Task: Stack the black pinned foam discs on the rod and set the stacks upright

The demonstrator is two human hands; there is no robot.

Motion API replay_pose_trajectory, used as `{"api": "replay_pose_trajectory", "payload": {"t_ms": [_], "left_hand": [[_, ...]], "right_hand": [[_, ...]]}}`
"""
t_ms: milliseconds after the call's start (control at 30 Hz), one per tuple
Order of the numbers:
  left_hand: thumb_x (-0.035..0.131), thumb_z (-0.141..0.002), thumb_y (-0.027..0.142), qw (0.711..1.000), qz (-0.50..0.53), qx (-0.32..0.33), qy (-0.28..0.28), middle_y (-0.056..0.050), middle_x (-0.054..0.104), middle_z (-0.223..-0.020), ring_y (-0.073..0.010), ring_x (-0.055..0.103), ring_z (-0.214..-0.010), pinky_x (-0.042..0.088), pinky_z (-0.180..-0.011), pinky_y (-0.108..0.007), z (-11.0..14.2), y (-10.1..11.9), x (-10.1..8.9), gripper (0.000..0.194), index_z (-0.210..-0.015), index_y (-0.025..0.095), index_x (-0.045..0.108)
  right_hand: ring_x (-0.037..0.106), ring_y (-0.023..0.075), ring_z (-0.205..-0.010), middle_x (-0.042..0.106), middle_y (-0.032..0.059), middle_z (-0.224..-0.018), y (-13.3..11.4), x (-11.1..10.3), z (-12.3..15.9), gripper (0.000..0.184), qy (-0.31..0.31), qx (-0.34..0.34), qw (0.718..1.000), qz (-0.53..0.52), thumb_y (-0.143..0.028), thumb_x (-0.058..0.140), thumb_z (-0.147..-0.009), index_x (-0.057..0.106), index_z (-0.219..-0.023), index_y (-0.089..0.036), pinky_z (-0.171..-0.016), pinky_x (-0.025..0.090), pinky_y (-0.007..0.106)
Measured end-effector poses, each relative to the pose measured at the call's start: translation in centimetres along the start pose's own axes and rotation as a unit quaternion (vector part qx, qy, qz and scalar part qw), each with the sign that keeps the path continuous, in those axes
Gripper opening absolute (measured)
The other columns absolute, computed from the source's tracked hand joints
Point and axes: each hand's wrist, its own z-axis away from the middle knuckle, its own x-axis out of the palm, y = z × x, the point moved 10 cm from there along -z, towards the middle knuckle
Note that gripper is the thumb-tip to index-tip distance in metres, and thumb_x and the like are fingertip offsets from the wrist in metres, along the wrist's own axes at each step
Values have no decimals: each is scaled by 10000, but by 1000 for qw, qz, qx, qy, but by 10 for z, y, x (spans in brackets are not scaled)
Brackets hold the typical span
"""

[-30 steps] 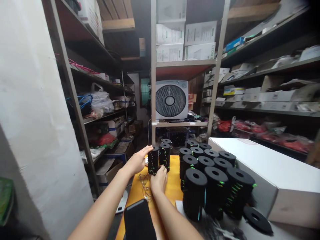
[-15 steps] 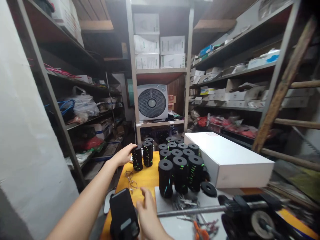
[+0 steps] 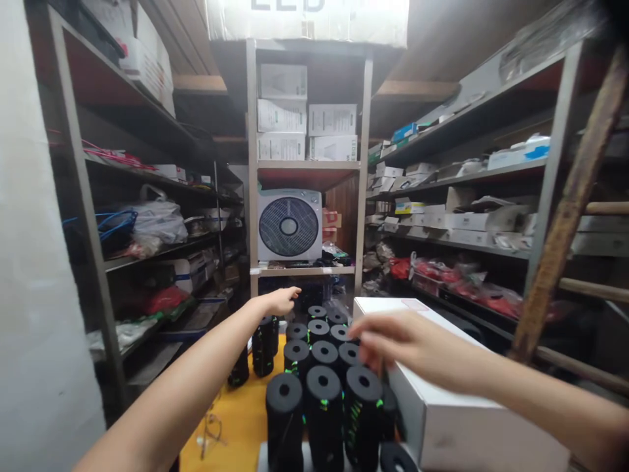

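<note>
Several stacks of black foam rings (image 3: pixel 322 367) with green marks stand on an orange table (image 3: pixel 236 419). My left hand (image 3: pixel 281 301) reaches far forward above the far left stacks (image 3: pixel 263 344), fingers together and pointing right, holding nothing that I can see. My right hand (image 3: pixel 400 344) comes in from the right, blurred by motion, hovering over the stacks next to a white box (image 3: pixel 457 400). Its fingers look loosely curled toward the rings.
A white box fan (image 3: pixel 289 225) sits on the middle shelf ahead, with white cartons (image 3: pixel 304 121) above it. Metal shelving packed with boxes and bags lines both sides. A wooden ladder (image 3: pixel 570 210) leans at the right. A white wall (image 3: pixel 34 262) is close on the left.
The view tilted up and moved closer to the stacks. My right hand rose from the dark object near the table's front and swung over the ring stacks from the right. My left hand stayed forward.
</note>
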Motion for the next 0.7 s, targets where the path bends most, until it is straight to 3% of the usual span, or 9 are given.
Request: {"api": "replay_pose_trajectory", "payload": {"t_ms": [100,167,267,500,700], "left_hand": [[600,-926,304,1000,4,-5,-25,-99,626,-1237,-250,646,-1015,556,-839,-464,-32,7,20,306,-1209,186,595],[598,-928,307,999,-4,4,-43,-95,632,-1226,-247,648,-1008,558,-835,-458,-43,14,33,292,-1194,186,605],[601,-926,303,997,-33,25,-68,-93,635,-1219,-242,648,-999,558,-832,-452,-50,26,49,279,-1179,187,612],[598,-928,305,990,-74,53,-106,-90,646,-1201,-239,652,-994,558,-831,-449,-44,35,70,264,-1162,184,621],[603,-924,301,987,-79,57,-130,-91,641,-1215,-246,645,-1019,550,-849,-458,-34,30,70,257,-1152,183,627]], "right_hand": [[669,178,-895,663,55,-1092,56,-40,-92,250,23,76,997,0,-324,593,-954,612,-1139,-155,-770,568,376],[656,204,-973,635,73,-1184,95,-41,-142,294,17,122,992,-3,-321,605,-946,591,-1197,-167,-813,562,409],[646,217,-1010,617,79,-1229,139,-23,-190,320,-13,175,984,-3,-318,613,-940,581,-1224,-172,-830,556,423],[647,218,-1010,619,80,-1220,187,32,-235,322,-131,274,953,6,-331,602,-947,577,-1225,-171,-837,554,430],[642,219,-1018,616,79,-1234,208,76,-246,306,-195,273,942,10,-333,594,-951,584,-1220,-187,-844,552,429]]}}
